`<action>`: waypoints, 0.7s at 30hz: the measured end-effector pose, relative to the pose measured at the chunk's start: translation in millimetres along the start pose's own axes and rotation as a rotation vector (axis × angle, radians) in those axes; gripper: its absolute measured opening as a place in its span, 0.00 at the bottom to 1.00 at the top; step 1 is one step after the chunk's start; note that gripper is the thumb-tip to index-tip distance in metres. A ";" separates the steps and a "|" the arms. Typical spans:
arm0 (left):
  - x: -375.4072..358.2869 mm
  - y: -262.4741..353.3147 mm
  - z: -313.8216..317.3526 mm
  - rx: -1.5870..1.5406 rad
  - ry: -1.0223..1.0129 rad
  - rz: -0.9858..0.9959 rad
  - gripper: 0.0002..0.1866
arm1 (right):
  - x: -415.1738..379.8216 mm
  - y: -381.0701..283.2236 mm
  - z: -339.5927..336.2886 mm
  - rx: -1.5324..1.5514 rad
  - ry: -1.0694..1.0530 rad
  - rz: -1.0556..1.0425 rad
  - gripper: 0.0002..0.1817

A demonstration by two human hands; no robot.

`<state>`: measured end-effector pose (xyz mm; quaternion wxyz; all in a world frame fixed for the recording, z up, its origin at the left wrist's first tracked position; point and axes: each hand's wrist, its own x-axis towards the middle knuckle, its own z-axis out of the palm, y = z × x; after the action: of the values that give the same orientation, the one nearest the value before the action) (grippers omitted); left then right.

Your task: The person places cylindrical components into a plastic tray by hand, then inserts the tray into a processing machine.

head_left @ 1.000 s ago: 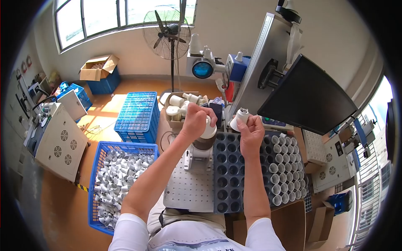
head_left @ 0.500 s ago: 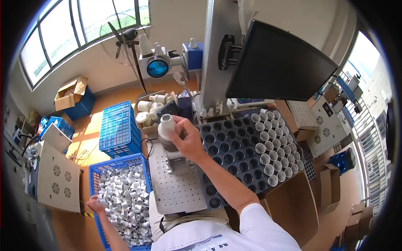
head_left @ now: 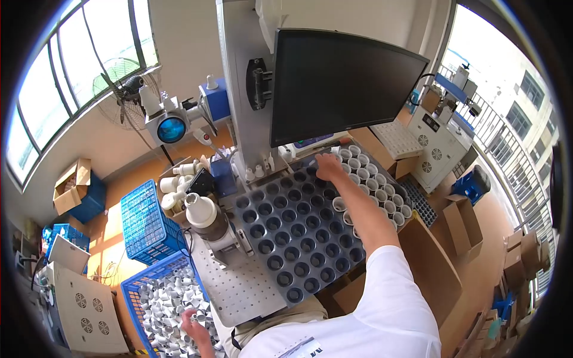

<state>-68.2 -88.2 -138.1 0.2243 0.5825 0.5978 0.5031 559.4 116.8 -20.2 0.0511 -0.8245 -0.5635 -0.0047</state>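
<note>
My right hand (head_left: 330, 167) reaches to the far edge of the black tray (head_left: 279, 227), its fingers bent together beside the rows of white plastic cups (head_left: 380, 195). Whatever lies between those fingertips is hidden. On the round fixture (head_left: 211, 230) at the tray's left stands a white cone-shaped piece (head_left: 200, 209), narrow end up, with no hand on it. My left hand (head_left: 193, 327) is low over a blue crate (head_left: 128, 293) heaped with white plastic cups (head_left: 170, 307). Its fingers are curled round what looks like one of those cups.
A dark monitor (head_left: 346, 86) overhangs the tray's back. The blue-lensed head (head_left: 171, 129) hangs above and left of the fixture. A perforated metal plate (head_left: 239, 292) lies in front of the fixture. Stacked blue crates (head_left: 152, 224) stand to the left.
My right hand has left the white piece at the fixture and moved right to the tray's far side. My left hand has moved right over the crate. The view has turned right.
</note>
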 end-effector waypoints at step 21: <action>-22.6 47.5 92.7 -0.077 -0.399 0.104 0.14 | -119.2 -153.8 39.8 1.130 0.263 -0.227 0.17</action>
<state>38.3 -86.3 -140.8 0.3339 0.6918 0.4909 0.4111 371.0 65.0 -55.5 0.5511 -0.5965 -0.5521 0.1886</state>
